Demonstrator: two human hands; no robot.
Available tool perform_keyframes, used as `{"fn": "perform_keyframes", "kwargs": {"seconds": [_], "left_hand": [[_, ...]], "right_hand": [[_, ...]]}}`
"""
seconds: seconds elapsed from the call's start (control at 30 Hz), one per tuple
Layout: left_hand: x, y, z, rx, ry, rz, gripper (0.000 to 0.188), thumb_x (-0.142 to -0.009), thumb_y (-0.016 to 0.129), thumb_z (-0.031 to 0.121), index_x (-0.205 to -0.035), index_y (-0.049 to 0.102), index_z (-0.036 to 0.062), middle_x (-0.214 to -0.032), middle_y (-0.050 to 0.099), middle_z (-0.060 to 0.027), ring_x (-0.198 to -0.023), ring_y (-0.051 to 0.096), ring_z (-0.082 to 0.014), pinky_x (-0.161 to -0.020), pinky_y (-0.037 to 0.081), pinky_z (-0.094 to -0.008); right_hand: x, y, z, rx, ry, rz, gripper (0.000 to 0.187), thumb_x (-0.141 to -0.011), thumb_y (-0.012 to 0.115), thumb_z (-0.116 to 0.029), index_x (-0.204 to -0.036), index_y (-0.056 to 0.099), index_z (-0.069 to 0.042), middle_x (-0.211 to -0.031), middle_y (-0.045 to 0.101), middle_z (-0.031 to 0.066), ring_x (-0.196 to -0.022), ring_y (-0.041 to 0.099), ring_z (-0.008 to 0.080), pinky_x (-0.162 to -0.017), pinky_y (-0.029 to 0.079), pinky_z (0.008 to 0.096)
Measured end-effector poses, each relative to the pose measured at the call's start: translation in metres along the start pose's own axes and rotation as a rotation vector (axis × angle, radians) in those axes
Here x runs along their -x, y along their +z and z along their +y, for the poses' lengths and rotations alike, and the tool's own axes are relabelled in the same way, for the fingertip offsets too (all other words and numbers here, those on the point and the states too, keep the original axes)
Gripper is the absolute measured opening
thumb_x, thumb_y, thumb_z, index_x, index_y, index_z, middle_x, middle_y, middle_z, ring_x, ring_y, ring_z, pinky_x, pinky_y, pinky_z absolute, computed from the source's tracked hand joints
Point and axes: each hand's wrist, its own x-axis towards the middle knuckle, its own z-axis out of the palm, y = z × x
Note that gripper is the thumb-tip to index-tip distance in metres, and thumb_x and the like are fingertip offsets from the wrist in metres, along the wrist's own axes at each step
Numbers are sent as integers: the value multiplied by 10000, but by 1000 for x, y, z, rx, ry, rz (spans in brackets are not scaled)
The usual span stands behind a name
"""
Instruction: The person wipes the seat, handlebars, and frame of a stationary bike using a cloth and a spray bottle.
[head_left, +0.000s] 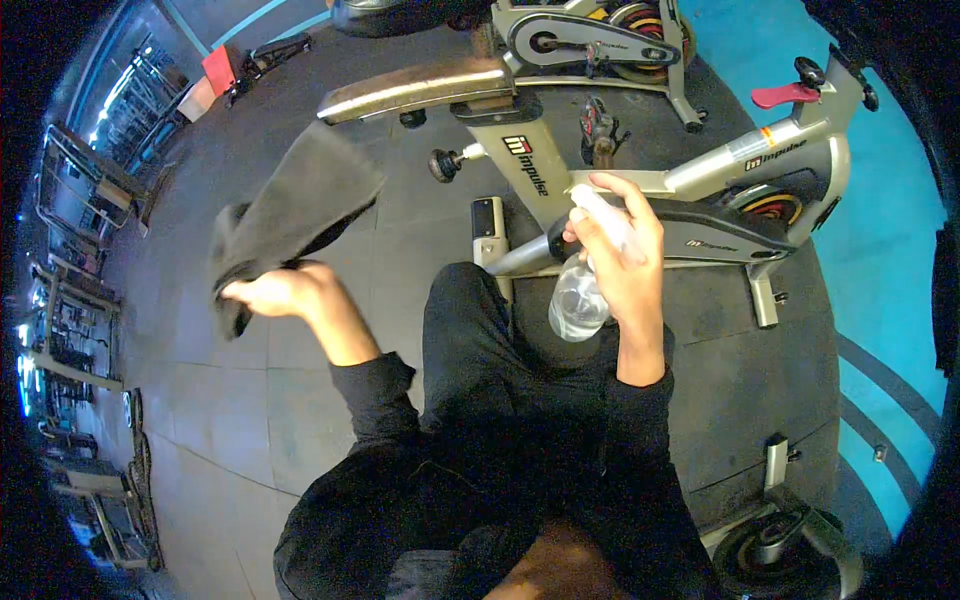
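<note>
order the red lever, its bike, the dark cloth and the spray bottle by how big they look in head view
1. Bike
2. Dark cloth
3. Spray bottle
4. Red lever

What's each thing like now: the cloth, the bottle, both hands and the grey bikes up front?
Dark cloth: held up, bunched at one end
Left hand: closed on that end
Spray bottle: tilted, clear liquid inside
Right hand: closed around its upper part
Near exercise bike: standing upright
Far exercise bike: standing, partly out of view
</note>
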Motion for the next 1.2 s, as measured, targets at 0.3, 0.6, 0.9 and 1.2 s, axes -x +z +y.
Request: {"fn": "perform_keyframes", "kwargs": {"seconds": [0.3, 0.6, 0.9, 1.2], "left_hand": [[40, -1, -27, 9, -57, 143, 594, -1012, 427, 472, -1252, 503, -66, -1229, 597, -138, -1060, 598, -257, -983, 466, -404], [182, 69, -126, -621, 778, -1168, 532, -673, 650, 98, -1197, 572, 43, -1173, 549, -136, -1165, 479, -317, -1044, 315, -499], [170, 109, -125, -807, 920, -1381, 586, -717, 656, 177, -1275, 543, 41, -1251, 536, -170, -1192, 491, -325, -1018, 362, -456], [127, 77, -144, -531, 1071, -1589, 642, -746, 578, 118, -1381, 486, 109, -1401, 491, -107, -1282, 459, -299, -1067, 353, -431]], "right_hand": [[22, -26, 52, 57, 39, 21, 401, -858, 699, -62, -1232, 559, -26, -904, 674, 67, -796, 591, 72, -681, 460, 208], [52, -32, 80, 50, 130, 92, 360, -873, 696, -92, -1210, 581, -35, -850, 684, 51, -664, 574, 63, -577, 448, 202], [60, -39, 100, 80, 206, 159, 360, -880, 673, -74, -1215, 560, -7, -940, 675, 104, -805, 659, 145, -595, 480, 218], [60, -12, 109, -17, 225, 80, 348, -894, 664, -102, -1204, 555, 10, -956, 667, 104, -827, 659, 144, -617, 491, 222]]}}
